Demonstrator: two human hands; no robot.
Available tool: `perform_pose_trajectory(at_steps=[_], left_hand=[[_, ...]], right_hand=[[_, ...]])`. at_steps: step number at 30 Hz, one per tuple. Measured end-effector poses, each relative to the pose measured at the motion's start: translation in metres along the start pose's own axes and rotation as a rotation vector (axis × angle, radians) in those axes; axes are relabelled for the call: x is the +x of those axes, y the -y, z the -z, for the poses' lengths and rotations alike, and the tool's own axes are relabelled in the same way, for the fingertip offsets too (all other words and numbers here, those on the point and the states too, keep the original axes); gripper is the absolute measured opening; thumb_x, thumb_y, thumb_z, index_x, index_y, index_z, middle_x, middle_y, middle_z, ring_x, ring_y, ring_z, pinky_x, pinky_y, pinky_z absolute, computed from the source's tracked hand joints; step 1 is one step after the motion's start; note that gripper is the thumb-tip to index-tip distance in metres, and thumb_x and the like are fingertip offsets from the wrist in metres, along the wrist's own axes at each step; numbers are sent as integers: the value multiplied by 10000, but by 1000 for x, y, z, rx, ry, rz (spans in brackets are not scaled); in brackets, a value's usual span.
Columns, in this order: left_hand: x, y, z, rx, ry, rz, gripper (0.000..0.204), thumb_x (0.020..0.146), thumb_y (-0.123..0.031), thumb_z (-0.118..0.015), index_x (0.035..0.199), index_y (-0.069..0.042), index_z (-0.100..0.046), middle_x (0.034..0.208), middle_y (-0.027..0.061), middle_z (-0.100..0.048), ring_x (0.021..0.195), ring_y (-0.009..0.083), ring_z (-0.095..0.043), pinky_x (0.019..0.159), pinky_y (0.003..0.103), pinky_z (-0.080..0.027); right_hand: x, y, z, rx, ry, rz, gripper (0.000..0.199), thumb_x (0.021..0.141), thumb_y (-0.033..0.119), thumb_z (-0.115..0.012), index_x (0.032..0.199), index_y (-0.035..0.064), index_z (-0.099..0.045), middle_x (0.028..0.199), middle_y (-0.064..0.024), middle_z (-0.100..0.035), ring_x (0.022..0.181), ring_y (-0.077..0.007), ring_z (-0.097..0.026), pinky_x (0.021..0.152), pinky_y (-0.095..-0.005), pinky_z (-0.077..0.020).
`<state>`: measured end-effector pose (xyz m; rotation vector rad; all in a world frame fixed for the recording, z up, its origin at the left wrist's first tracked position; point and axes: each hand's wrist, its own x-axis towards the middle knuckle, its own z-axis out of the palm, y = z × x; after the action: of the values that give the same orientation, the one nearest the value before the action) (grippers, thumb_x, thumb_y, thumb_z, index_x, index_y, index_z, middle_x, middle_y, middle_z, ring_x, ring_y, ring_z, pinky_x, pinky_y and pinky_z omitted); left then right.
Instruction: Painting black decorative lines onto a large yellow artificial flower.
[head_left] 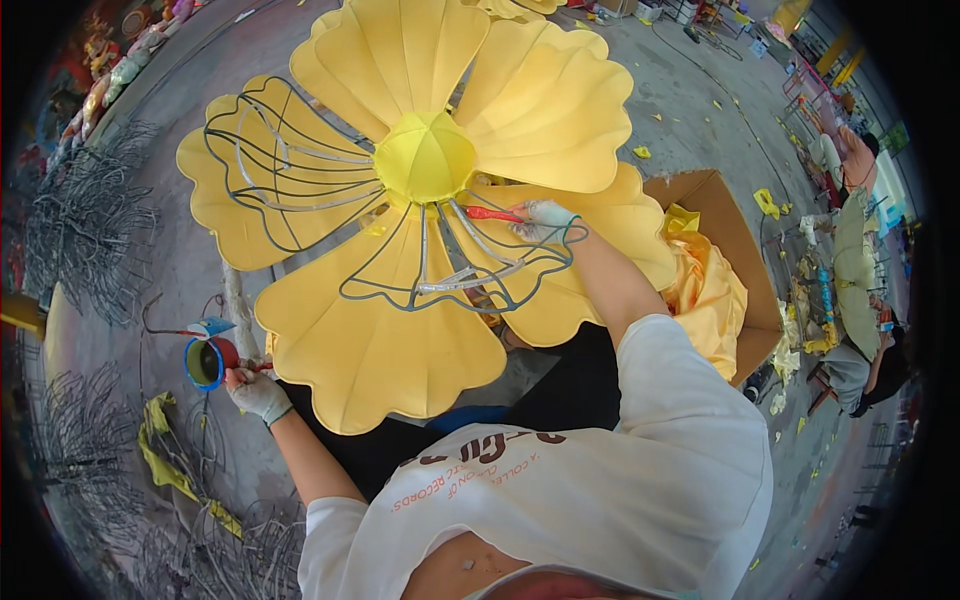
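We see the gloved right hand (545, 220) gripping a red-handled brush (493, 213) on the big yellow flower lantern (420, 190), beside its centre; below the flower's left edge, the gloved left hand (256, 392) grasps a blue-rimmed cup (206, 361).

A large fabric flower (420, 200) lies on the floor before the person; the right hand (545, 222) rests on its wire frame (440, 270), the left hand (255, 392) holds a cup (208, 360) at its left (cardboard box (725, 240) to the right).

Probably lantern workshop: wire frames (90, 225), fabric scraps (165, 455)
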<state>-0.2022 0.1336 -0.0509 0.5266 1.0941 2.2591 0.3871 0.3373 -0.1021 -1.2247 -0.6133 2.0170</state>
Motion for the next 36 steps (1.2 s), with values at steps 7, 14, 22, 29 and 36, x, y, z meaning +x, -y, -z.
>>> perform_pose_trajectory(at_steps=[7, 14, 22, 29, 36], left_hand=[[3, 7, 15, 407, -82, -189, 339, 881, -233, -509, 581, -164, -368, 571, -17, -392, 693, 144, -503, 637, 275, -389], [2, 3, 10, 45, -37, -52, 341, 935, -140, -411, 598, -128, -354, 643, 13, -436, 662, 147, -474, 622, 276, -389], [4, 7, 9, -80, 0, 40, 352, 904, -243, -486, 584, -171, -357, 553, -21, -388, 698, 137, -511, 639, 269, -384], [5, 5, 14, -67, -10, 9, 334, 922, -212, -432, 609, -152, -332, 601, -5, -392, 650, 150, -455, 654, 252, -352], [15, 4, 31, 0, -35, -61, 348, 902, -244, -477, 588, -170, -348, 552, -21, -385, 667, 139, -496, 627, 267, -359]], right_hand=[[4, 1, -13, 32, 50, -94, 195, 936, 14, -445, 1118, 51, -504, 934, -184, -601, 615, -145, -531, 472, -183, -427], [3, 2, -4, 75, 55, -99, 190, 927, -10, -458, 1097, 65, -502, 950, -182, -602, 597, -130, -501, 461, -176, -414], [8, -11, 14, 50, 57, 104, 204, 919, 1, -509, 1118, 41, -532, 954, -157, -610, 644, -155, -557, 519, -194, -471], [-17, 3, 4, -22, 1, 198, 223, 917, 14, -530, 1138, 17, -556, 927, -115, -618, 685, -146, -583, 591, -221, -510], [-21, 3, 1, -75, -85, 195, 229, 898, 14, -562, 1127, 10, -575, 913, -89, -628, 696, -130, -584, 617, -231, -522]])
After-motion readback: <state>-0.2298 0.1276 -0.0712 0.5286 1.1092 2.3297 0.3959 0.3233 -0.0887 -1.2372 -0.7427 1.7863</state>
